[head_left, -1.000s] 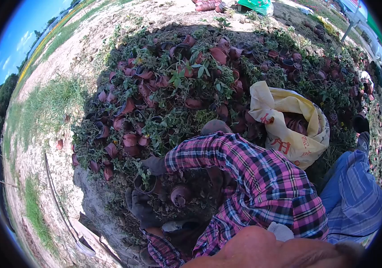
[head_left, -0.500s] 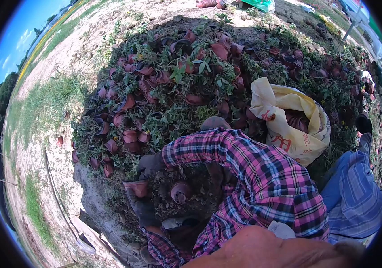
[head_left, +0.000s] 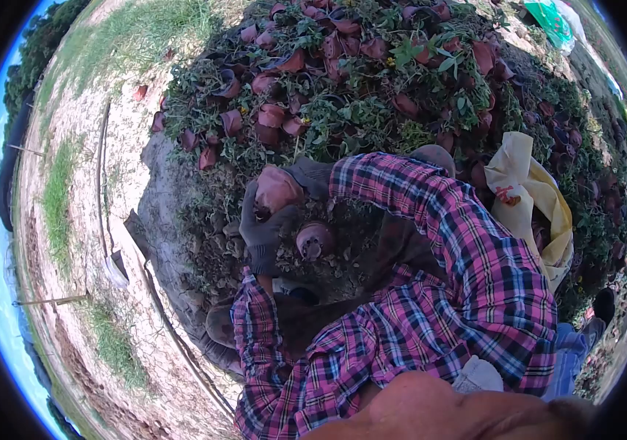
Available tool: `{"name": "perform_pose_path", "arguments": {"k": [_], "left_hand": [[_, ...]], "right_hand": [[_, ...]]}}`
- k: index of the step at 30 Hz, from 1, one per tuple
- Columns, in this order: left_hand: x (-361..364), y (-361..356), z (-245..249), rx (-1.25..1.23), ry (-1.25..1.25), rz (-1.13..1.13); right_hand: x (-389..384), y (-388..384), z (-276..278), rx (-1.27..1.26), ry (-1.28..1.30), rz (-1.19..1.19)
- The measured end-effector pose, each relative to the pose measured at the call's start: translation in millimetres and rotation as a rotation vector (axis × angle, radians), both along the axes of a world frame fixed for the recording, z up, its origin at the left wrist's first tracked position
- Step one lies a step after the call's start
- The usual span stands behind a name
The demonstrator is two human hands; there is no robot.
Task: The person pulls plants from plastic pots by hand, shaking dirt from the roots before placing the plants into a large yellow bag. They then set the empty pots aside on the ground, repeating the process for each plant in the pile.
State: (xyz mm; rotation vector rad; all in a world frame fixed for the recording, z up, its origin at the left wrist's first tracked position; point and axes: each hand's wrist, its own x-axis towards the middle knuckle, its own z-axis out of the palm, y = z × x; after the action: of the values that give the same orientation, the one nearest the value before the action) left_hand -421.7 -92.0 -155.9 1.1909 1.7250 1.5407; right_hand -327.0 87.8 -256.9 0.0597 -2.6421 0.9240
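Observation:
A reddish-brown plastic plant pot is held up between my hands, tilted on its side. My left hand, in a grey glove, wraps its fingers round the pot's left and lower side. From the right, my right hand, also gloved, grips the pot's edge; some of its fingers are hidden. Just below, a second plant pot sits on the soil with holes in its face showing.
A large heap of used pots and wilted plants spreads in front of me. A yellowish woven sack stands open at my right. A long-handled tool lies on the pale ground at left. Part of another person's blue clothing shows at lower right.
The pot in my left hand has been raised and turned, and my right hand now meets it. The whole view has swung, so the heap appears higher and the sack farther right.

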Motion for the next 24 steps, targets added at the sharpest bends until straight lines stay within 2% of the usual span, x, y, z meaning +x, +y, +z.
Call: {"name": "perform_pose_path", "arguments": {"k": [2, 4, 6, 9, 10, 13, 14, 15, 17, 18, 21, 22, 23, 24], "left_hand": [[4, -3, 12, -0.092, -0.177, 0.029], [8, -1, 30, -0.141, -0.34, 0.018], [6, -1, 31, -0.131, -0.471, -0.006], [4, -2, 18, -0.138, -0.622, 0.08], [4, -2, 20, -0.146, -0.721, 0.118], [-29, -7, -7, -0.074, -0.785, 0.409], [-41, -12, 2, -0.114, -0.769, 0.499], [-54, -17, 3, -0.143, -0.7, 0.505], [-70, -26, 6, -0.205, -0.565, 0.515], [-67, -32, 7, -0.376, -0.284, 0.427], [-54, -51, 16, -0.857, 0.572, 0.101], [-51, -56, 12, -0.949, 0.589, -0.046], [-52, -59, 7, -0.974, 0.589, -0.091], [-53, -60, 1, -0.998, 0.588, -0.138]], "right_hand": [[1, -14, -9, -0.023, 0.206, 0.066], [25, -15, 43, 0.048, 0.047, -0.026], [25, -15, 46, 0.032, -0.286, -0.116], [30, -15, 61, 0.011, -0.092, -0.063], [30, -16, 67, -0.092, -0.081, -0.097], [35, -1, 55, -0.218, -0.183, -0.241], [44, 7, 47, -0.058, -0.159, -0.31], [47, 11, 44, 0.106, -0.132, -0.383], [38, 17, 38, -0.633, -0.324, -0.653], [36, 18, 35, -1.011, -0.42, -0.775], [5, 2, 17, -0.631, -0.545, -0.94], [-4, -5, 13, -0.611, -0.496, -0.868], [-21, -20, 32, -0.626, -0.509, -0.897], [-36, -26, 36, -0.767, -0.495, -0.805]]}}
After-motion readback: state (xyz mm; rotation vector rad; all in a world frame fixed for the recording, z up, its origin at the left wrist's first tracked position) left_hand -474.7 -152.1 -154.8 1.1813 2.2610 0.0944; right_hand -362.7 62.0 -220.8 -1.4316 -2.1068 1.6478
